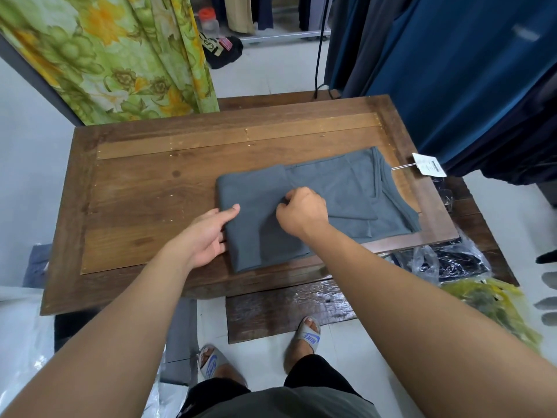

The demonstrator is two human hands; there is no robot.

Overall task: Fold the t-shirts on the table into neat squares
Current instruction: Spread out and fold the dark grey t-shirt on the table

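Grey t-shirt (346, 188) lay half-folded; left hand (208, 236) rested straight-fingered at its nine-o'clock edge, right hand (301, 211) pinched fabric mid-shirt.

Head view: steep downward, close over table (135, 188).
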